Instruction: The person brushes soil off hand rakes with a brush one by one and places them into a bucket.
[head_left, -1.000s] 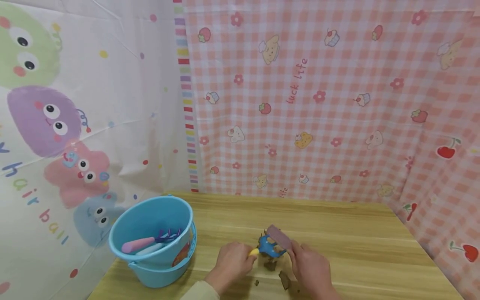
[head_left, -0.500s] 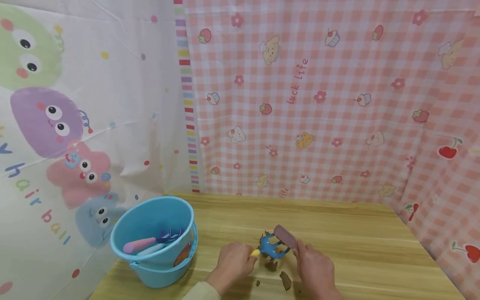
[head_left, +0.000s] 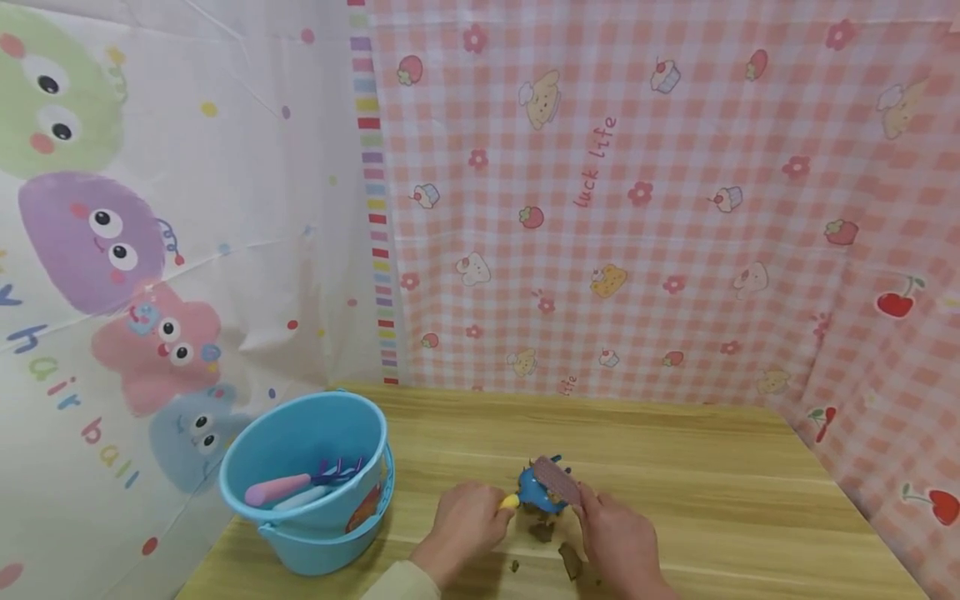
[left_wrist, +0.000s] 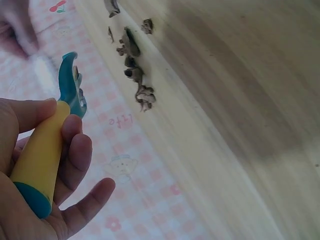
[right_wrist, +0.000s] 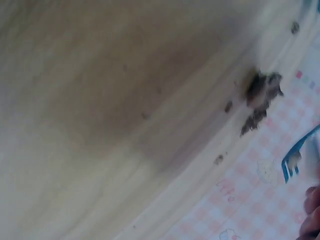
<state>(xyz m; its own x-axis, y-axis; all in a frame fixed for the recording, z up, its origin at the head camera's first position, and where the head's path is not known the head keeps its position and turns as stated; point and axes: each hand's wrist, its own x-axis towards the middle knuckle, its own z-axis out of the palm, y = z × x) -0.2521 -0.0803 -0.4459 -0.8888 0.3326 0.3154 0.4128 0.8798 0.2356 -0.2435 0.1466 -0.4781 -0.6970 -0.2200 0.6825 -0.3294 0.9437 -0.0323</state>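
My left hand (head_left: 468, 525) grips the yellow handle (left_wrist: 40, 155) of a small hand rake. Its blue pronged head (head_left: 532, 493) is held above the table, with brown bits stuck among the prongs (right_wrist: 294, 160). In my right hand (head_left: 618, 537) is a flat, purplish-brown brush-like tool (head_left: 557, 479), lying across the rake's head and covering part of the prongs. The left wrist view shows this tool as a pale blur. Brown clumps of dirt (left_wrist: 131, 45) lie on the table beneath. Only the edge of my right hand shows in the right wrist view.
A light blue bucket (head_left: 303, 546) stands at the left of the wooden table (head_left: 712, 450). Inside it lie a pink-handled purple fork (head_left: 281, 489) and a pale blue tool (head_left: 300, 500). Patterned curtains (head_left: 637, 233) rise at the back and both sides.
The brush-like tool moved right along the rake's prongs, then back left toward the rake's middle. My left hand stays nearly still with the rake.
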